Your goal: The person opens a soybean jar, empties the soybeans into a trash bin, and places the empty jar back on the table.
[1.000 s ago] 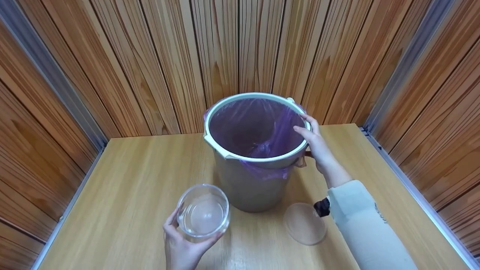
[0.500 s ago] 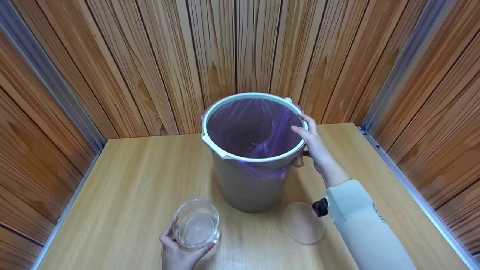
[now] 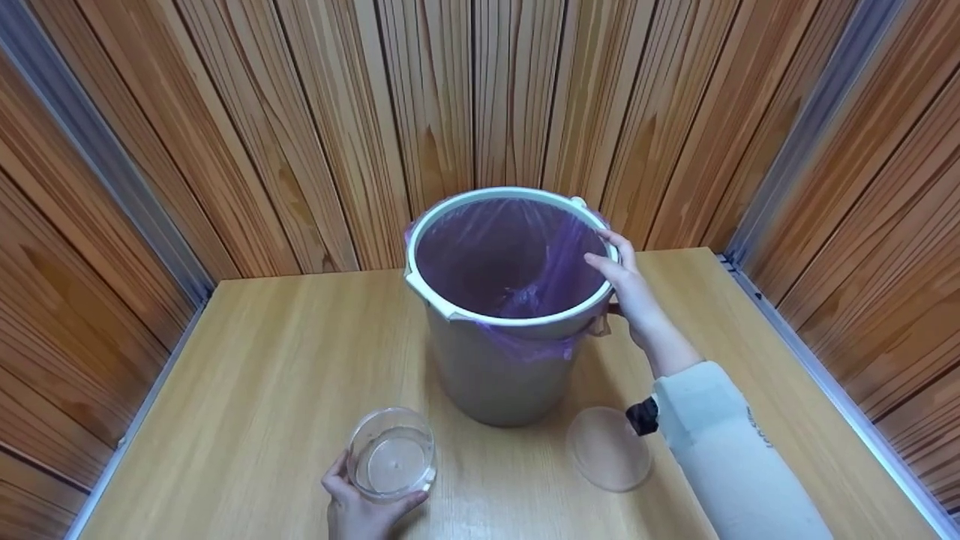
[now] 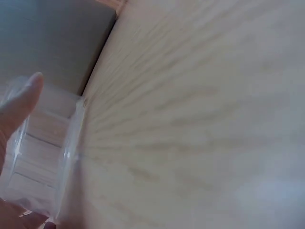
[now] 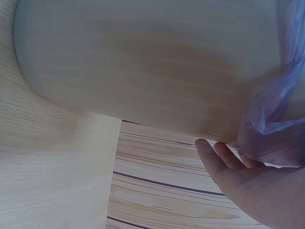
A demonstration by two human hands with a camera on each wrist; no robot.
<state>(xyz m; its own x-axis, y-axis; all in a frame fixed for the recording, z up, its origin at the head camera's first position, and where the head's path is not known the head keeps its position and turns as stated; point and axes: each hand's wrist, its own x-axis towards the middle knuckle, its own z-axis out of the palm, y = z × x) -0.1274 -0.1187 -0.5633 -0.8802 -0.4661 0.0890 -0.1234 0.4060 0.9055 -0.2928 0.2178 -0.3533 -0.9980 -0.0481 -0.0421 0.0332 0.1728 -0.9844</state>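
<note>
A clear round plastic container stands upright, close over or on the table at front left, with nothing seen inside it. My left hand grips it from the near left side, thumb along the wall. A grey trash can with a pale rim stands in the middle, lined with a translucent purple bag. My right hand holds its right rim, thumb over the inner edge and the other fingers outside. Part of the bag hangs beside those fingers in the right wrist view.
A clear round lid lies flat on the wooden table, right of the trash can and beside the right sleeve. Wood-patterned panels with metal corner strips enclose the back and sides.
My left hand has brought the container down and slightly left toward the tabletop, setting it more level. The right hand stays on the rim; the trash can and lid have not moved.
</note>
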